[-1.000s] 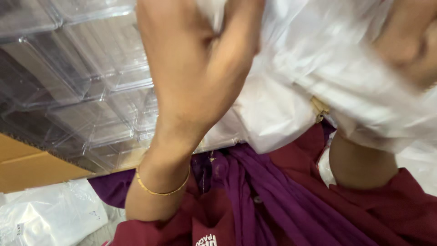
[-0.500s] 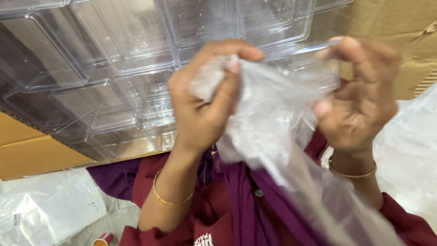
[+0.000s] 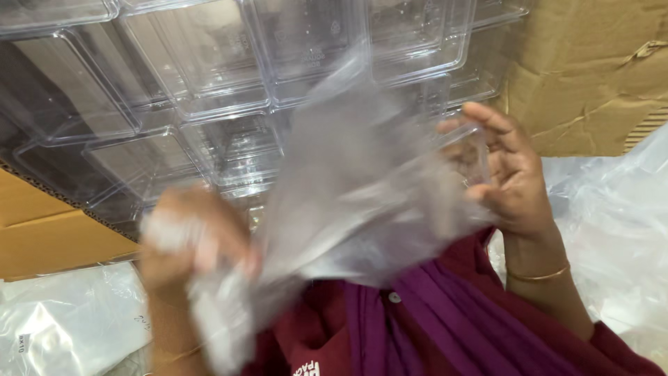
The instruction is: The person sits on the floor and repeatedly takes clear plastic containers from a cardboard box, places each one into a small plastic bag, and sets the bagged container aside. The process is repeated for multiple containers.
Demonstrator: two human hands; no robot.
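Observation:
A clear plastic bag (image 3: 362, 188) is stretched between both my hands, above my maroon and purple clothing (image 3: 417, 327). My left hand (image 3: 191, 240), blurred by motion, is closed on the bag's lower left end. My right hand (image 3: 504, 170) grips the bag's upper right edge with fingers curled, and a gold bangle sits on that wrist. The bag hides part of the clear containers behind it.
Stacked clear plastic containers (image 3: 209, 76) fill the upper left, resting in a cardboard box (image 3: 49, 237). More brown cardboard (image 3: 591, 69) stands at the upper right. Loose plastic bags lie at the lower left (image 3: 62, 327) and at the right (image 3: 612, 216).
My left hand has dropped down and to the left, pulling the bag out wide. My right hand has moved right. The camera has tilted toward the containers.

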